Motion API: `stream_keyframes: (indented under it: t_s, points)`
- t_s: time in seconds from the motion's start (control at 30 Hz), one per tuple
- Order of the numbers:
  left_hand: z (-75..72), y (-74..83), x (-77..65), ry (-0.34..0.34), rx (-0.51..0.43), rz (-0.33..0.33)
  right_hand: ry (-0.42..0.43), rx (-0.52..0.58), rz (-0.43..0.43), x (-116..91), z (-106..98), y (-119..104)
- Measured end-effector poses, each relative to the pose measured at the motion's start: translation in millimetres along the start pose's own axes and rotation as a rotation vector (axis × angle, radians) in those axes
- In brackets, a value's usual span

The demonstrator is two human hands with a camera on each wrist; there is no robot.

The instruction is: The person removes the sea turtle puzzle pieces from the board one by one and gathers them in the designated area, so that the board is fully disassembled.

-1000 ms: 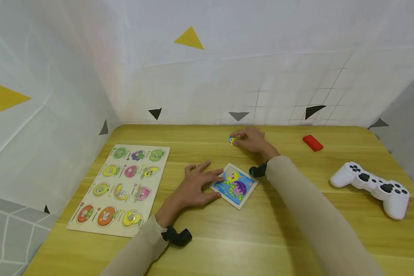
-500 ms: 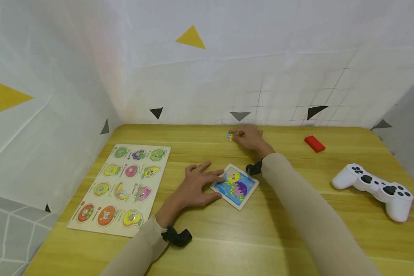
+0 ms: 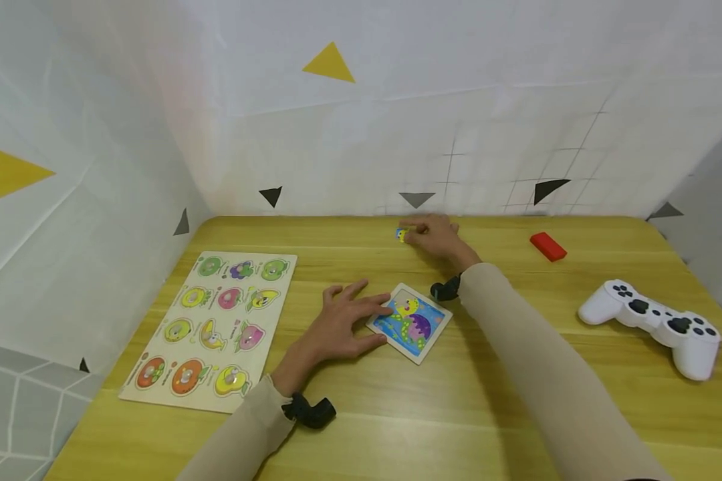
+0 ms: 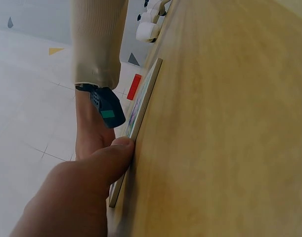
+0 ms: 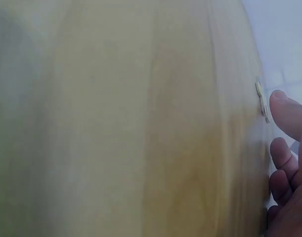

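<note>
At the far middle of the table, the right hand [image 3: 436,236] pinches a small blue and yellow puzzle piece [image 3: 400,234] between thumb and index finger. In the right wrist view the thumb [image 5: 285,111] lies close by the piece [image 5: 262,101], which is seen edge-on near the table surface. The left hand [image 3: 343,324] spreads its fingers at the left corner of a small framed picture puzzle [image 3: 420,327] with a yellow and purple cartoon animal. Its index finger rests on the puzzle and its thumb [image 4: 118,153] presses the edge. A greyish bare patch shows at the puzzle's far corner.
A wooden fruit puzzle board [image 3: 216,327] lies at the left. To the right are a red block [image 3: 548,246] and a white game controller [image 3: 652,327]. A pale cloth wall [image 3: 349,147] stands behind the table's far edge.
The right hand and the puzzle piece have shifted slightly away, toward the table's far edge. The left hand and the framed puzzle have stayed in place.
</note>
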State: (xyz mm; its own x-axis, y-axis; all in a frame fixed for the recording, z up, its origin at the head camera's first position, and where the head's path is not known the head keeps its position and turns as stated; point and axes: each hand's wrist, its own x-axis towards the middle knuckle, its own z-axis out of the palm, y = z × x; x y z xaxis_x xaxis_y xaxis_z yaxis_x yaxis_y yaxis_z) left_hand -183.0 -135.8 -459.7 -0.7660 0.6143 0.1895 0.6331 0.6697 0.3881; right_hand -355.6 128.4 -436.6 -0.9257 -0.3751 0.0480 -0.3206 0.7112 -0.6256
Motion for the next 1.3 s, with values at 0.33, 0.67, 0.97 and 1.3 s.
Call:
stream_keyframes:
  t_s: [0.33, 0.67, 0.97, 1.3]
  points:
    - [-1.6, -2.5, -1.2, 0.007, 0.012, 0.000, 0.035, 0.190, -0.061, -10, -3, 5]
    - [-5.9, -5.9, -5.7, 0.017, -0.002, 0.002, 0.044, 0.237, -0.046, -44, 5, -1]
    - [-7.6, -6.4, -4.6, 0.026, -0.011, 0.006, -0.136, 0.229, -0.102, -75, 7, -15]
    - [-3.4, -3.8, -2.1, 0.047, 0.042, -0.003, -0.222, 0.084, -0.237, -97, 10, -21]
